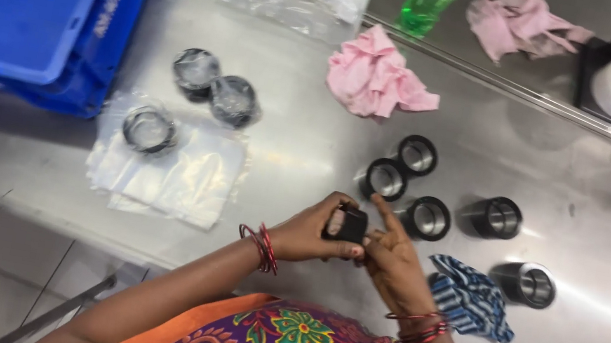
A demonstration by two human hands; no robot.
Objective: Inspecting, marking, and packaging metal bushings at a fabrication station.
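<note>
Black ring part (350, 225) pinched in left hand (308, 235) at near bench (310, 147) edge, right hand (391, 258) fingertips pressed to it, index raised; inspection step, I judge.

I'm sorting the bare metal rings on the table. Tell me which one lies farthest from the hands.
The ring at the far right, beside the striped blue cloth. The other four sit closer to the hands, up and left of it.
</note>
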